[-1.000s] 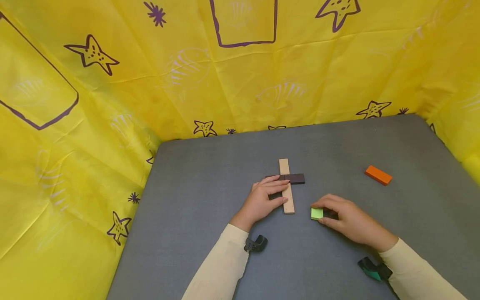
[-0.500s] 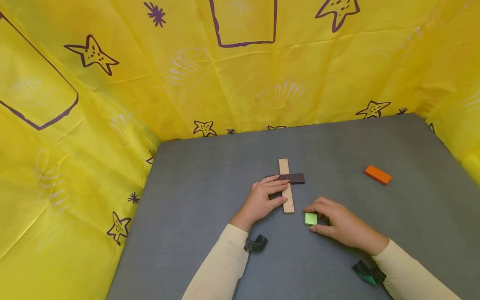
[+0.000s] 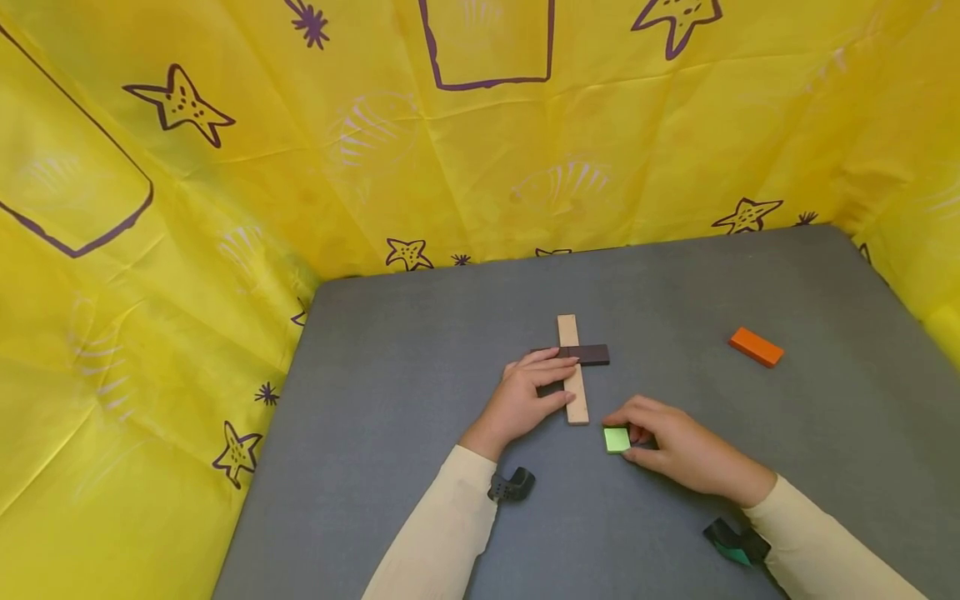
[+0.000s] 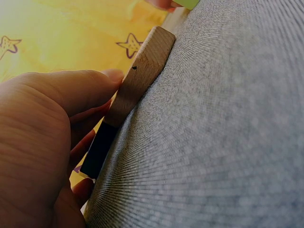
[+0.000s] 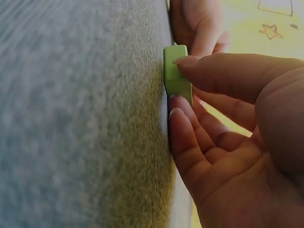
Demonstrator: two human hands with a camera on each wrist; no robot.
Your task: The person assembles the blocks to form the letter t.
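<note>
In the head view, my left hand [image 3: 521, 406] rests its nearly straight fingers on a cross-shaped arrangement of flat wooden blocks. The cross has a pale wooden strip [image 3: 577, 402] running away from me and dark brown blocks [image 3: 592, 355] lying across it, partly covered by the fingers. Seen from the left wrist, my thumb touches the upper edge of the pale strip [image 4: 142, 71]. My right hand [image 3: 686, 447] pinches a small light green block [image 5: 176, 78] between thumb and fingers, low at the table surface. It sits just right of the strip's near end, apart from it.
An orange block [image 3: 756, 347] lies alone on the right of the grey table [image 3: 390, 400]. Yellow printed cloth [image 3: 480, 167] hangs behind the table and along its sides. Dark camera straps [image 3: 513, 485] are worn at both wrists.
My right hand has slid left and slightly toward me with the green block, closer to the pale strip, slowing in the last half second. The left hand stays in place.
</note>
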